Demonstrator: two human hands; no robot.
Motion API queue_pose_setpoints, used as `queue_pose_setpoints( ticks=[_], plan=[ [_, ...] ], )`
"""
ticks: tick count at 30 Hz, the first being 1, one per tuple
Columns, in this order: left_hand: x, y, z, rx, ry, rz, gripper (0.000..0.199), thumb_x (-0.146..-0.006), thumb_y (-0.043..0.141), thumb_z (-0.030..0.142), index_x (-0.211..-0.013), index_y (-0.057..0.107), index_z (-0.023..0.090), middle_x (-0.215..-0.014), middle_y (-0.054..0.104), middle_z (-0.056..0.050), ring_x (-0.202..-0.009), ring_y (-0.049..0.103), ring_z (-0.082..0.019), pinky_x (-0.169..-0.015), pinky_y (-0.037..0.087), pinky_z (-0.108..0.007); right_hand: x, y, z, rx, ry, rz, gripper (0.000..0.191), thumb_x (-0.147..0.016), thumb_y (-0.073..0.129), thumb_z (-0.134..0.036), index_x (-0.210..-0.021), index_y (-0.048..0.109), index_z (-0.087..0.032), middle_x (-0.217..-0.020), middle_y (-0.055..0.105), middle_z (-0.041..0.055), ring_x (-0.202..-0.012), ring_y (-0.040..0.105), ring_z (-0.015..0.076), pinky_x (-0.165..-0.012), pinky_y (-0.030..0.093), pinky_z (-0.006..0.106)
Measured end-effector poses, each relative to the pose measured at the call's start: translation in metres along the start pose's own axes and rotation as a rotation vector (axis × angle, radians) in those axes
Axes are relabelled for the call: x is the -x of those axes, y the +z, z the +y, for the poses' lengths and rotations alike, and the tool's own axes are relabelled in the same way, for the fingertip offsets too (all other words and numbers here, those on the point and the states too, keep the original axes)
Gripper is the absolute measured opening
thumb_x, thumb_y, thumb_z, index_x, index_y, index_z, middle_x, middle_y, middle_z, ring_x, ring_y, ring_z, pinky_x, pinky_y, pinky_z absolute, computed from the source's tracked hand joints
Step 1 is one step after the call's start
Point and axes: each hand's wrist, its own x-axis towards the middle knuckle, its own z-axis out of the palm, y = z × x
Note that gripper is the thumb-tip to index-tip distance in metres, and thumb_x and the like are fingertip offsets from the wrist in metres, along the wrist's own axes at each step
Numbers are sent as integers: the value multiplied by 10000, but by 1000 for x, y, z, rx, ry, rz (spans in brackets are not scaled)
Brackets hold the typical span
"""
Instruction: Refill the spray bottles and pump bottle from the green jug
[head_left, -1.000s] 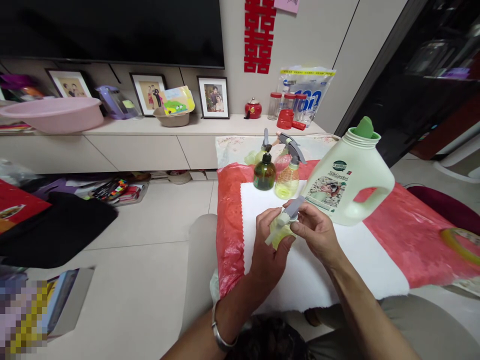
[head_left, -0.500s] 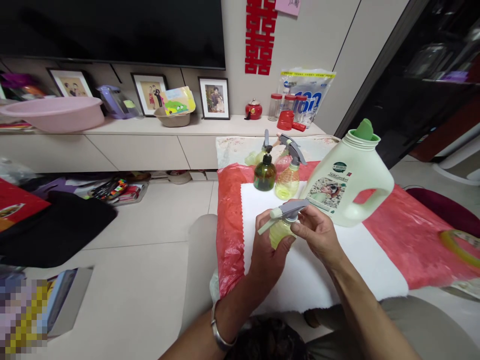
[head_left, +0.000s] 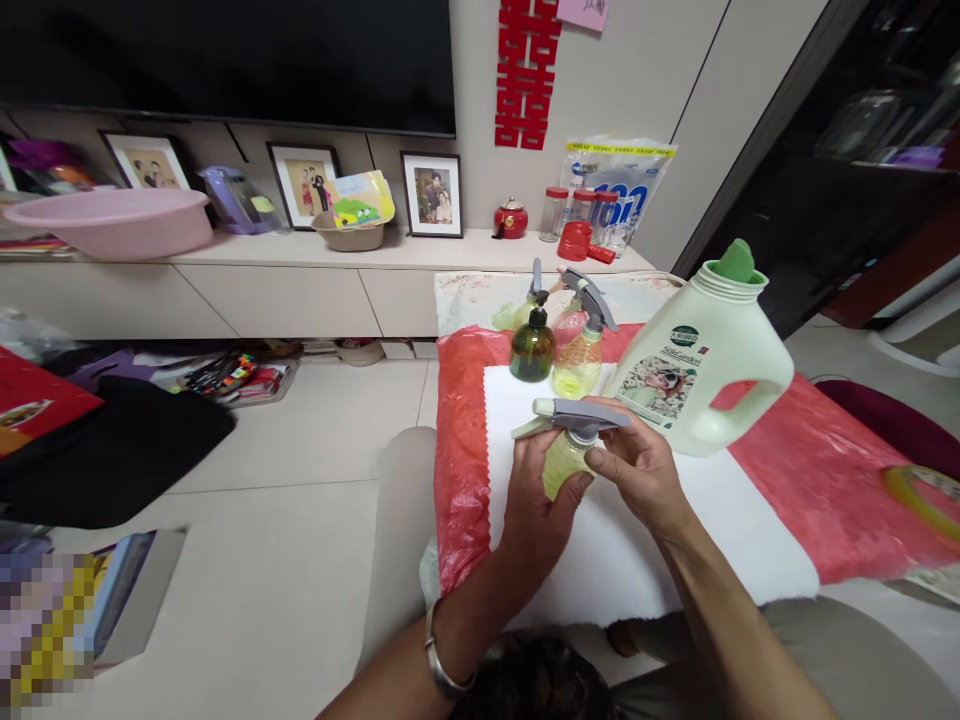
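Over the white cloth (head_left: 600, 570), my left hand (head_left: 536, 510) wraps around the clear yellowish body of a spray bottle (head_left: 564, 470). My right hand (head_left: 637, 465) is closed at the neck of the same bottle, its thumb at the collar and its fingers partly hidden behind the grey trigger sprayer (head_left: 581, 415). Behind my hands stand a dark green pump bottle (head_left: 532, 352) and another spray bottle (head_left: 576, 370) with some yellow liquid in it. A large pale green jug (head_left: 697, 360), with a green piece in its mouth, stands beyond my right hand.
Red plastic (head_left: 810, 480) covers the table beneath the cloth. A roll of tape (head_left: 919, 510) lies at the right. Against the wall, a cabinet (head_left: 292, 300) carries a pink basin (head_left: 112, 225), picture frames and red-lidded jars. Further bottles stand at the table's back.
The sprayer on the held bottle has turned, its grey back end now pointing further right over my right fingers. Both hands stay on the bottle.
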Motion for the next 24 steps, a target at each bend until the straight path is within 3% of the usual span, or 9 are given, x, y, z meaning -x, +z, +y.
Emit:
queue_pose_setpoints(
  ticks=[4, 10, 15, 24],
  plan=[
    [-2, 0, 2, 3, 1, -9, 407, -953, 622, 337, -1338, 509, 266, -1284, 597, -83, -1226, 577, -258, -1066, 491, -467, 0, 1, -1, 5, -3, -30, 411, -923, 686, -427, -1260, 621, -202, -1306, 504, 91, -1253, 506, 194, -1099, 453, 361],
    [-3, 0, 0, -15, 62, 8, 468, -954, 630, 364, -1381, 473, 255, -1314, 567, -105, -1261, 548, -263, -1093, 474, -482, -1, 4, 0, 46, -46, 48, 389, -866, 763, -374, -1182, 635, -186, -1259, 523, 79, -1248, 507, 184, -1117, 419, 325],
    [-3, 0, 0, 7, 73, 11, 455, -959, 626, 354, -1381, 480, 265, -1315, 571, -103, -1260, 544, -263, -1098, 469, -489, 0, 2, -5, 72, -64, 9, 424, -889, 735, -391, -1269, 650, -226, -1322, 488, 76, -1292, 474, 193, -1146, 400, 336],
    [-4, 0, 2, 21, 81, 7, 456, -959, 626, 335, -1388, 484, 272, -1316, 575, -95, -1262, 543, -256, -1103, 466, -481, 0, 8, -7, 136, -78, 41, 331, -920, 700, -386, -1193, 675, -200, -1238, 541, 67, -1200, 525, 159, -1074, 444, 274]
  ],
)
